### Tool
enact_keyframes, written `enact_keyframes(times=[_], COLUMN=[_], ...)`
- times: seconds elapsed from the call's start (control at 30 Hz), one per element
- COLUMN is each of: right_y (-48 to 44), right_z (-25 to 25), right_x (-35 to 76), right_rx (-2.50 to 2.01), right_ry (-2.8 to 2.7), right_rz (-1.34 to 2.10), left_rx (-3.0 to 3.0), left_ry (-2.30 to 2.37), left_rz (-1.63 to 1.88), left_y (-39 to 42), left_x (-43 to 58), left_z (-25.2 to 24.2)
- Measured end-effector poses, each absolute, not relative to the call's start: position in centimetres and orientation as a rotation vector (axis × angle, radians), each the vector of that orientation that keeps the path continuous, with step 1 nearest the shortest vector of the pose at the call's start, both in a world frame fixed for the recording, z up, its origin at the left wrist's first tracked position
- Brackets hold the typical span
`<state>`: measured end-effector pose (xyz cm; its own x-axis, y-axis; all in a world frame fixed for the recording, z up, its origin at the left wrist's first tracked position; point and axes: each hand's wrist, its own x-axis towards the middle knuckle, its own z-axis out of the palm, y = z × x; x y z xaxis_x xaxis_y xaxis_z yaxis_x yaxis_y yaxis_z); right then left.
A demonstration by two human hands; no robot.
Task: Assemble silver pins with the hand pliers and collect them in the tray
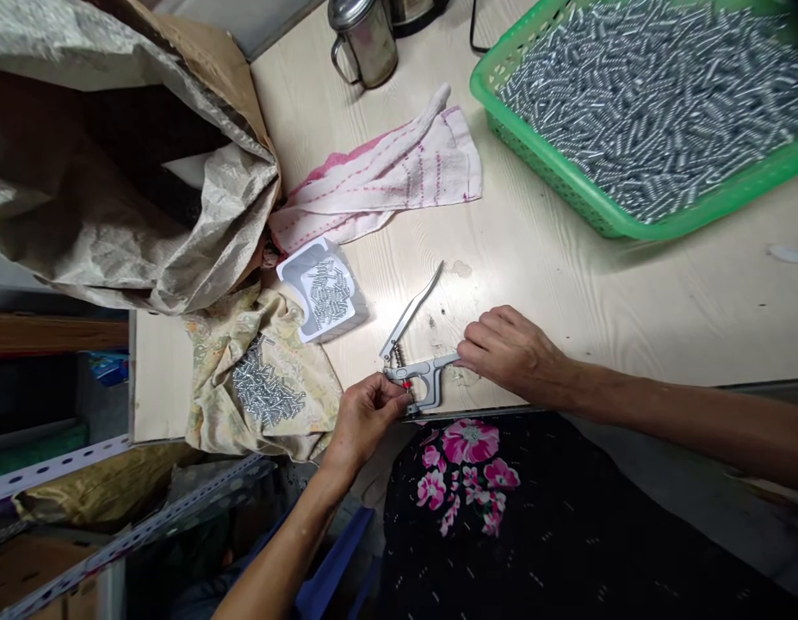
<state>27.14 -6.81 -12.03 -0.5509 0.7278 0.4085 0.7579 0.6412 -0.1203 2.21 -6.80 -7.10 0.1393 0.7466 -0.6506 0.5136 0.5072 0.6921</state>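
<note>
A pair of grey snap fastener pliers (430, 379) lies at the table's front edge, its long lever (415, 312) raised away from the frame. A coil spring (399, 355) sits between lever and frame, and a small red part shows lower down. My left hand (373, 409) is closed with thumb and fingers pinched at the head of the pliers; any small piece between the fingertips is hidden. My right hand (511, 353) is closed round the end of the grey handle. Left of the tool, a white cut-open container (360, 320) holds many small metal springs (329, 293).
A green basket (585, 202) full of metal springs stands at the back right. More springs (266, 387) lie on a patterned cloth (314, 379) at left. Behind are a striped towel (399, 176), a metal mug (373, 52) and a large open paper sack (237, 198).
</note>
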Motion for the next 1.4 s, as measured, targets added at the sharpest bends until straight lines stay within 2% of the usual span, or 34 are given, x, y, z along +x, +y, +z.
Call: enact_keyframes(times=[0.27,0.7,1.07,1.17,1.3,1.4], right_y=[-5.7,-1.0,-1.2,-1.7,-2.3,-2.6], right_z=[-11.0,-10.6,-9.2,-9.1,-8.9,-8.6], right_x=[28.1,29.5,28.8,28.7,28.5,28.2], right_rx=[-1.171,-0.934,-1.052,-1.071,-1.119,-1.176], right_ry=[-2.468,-2.698,-2.772,-2.749,-2.72,-2.716], right_rz=[0.231,0.343,0.32,0.349,0.418,0.432], left_rx=[1.143,1.166,1.21,1.493,2.161,2.485], left_ry=[1.514,1.533,1.538,1.63,1.599,1.483], left_rz=[0.206,0.254,0.254,0.25,0.398,0.285], left_y=[-6.8,-7.3,-7.5,-8.6,-9.5,-8.4], left_x=[2.3,2.2,2.1,2.5,4.2,6.2], left_z=[-7.2,-7.5,-7.7,-7.2,-6.7,-6.9])
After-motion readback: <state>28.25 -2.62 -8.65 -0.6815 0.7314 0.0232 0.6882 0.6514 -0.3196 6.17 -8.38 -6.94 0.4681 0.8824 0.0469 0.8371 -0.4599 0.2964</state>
